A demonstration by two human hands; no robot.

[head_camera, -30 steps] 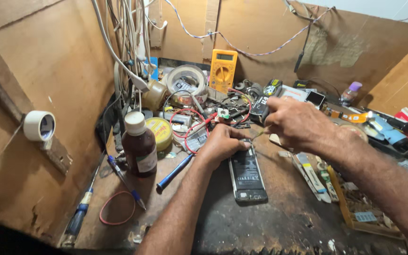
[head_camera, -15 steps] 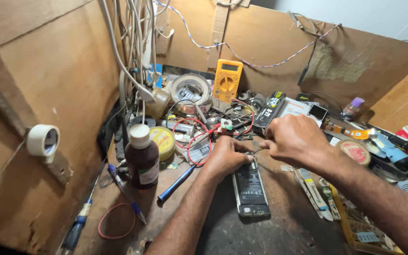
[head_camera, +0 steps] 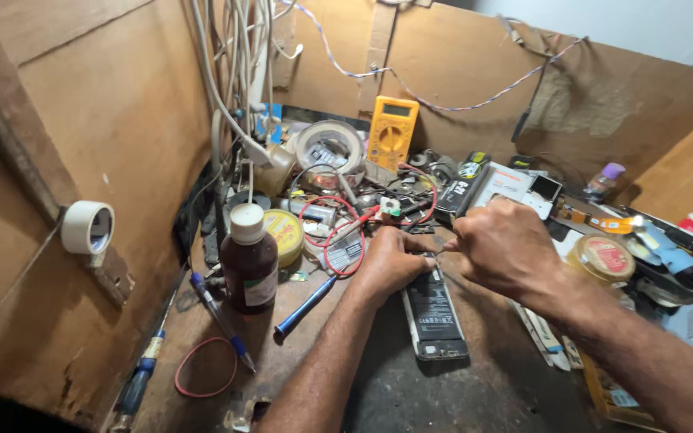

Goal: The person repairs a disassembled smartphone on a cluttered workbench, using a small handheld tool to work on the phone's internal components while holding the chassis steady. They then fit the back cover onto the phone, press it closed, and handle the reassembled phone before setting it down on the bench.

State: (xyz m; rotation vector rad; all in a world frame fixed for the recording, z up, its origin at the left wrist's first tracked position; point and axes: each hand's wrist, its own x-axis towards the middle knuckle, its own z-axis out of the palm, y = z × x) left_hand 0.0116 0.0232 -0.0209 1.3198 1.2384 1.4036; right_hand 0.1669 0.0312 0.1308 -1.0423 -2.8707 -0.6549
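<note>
Both hands are down on the opened phone [head_camera: 435, 309], which lies face-down, back cover off, in the middle of the cluttered wooden bench [head_camera: 475, 385]. The left hand [head_camera: 391, 261] presses on the phone's top end, fingers curled over it. The right hand [head_camera: 503, 248] is bunched tight just beside it, pinching something thin at the same top edge; too small to tell what. A brown bottle [head_camera: 249, 261] stands to the left, a yellow multimeter [head_camera: 393, 132] leans behind.
</note>
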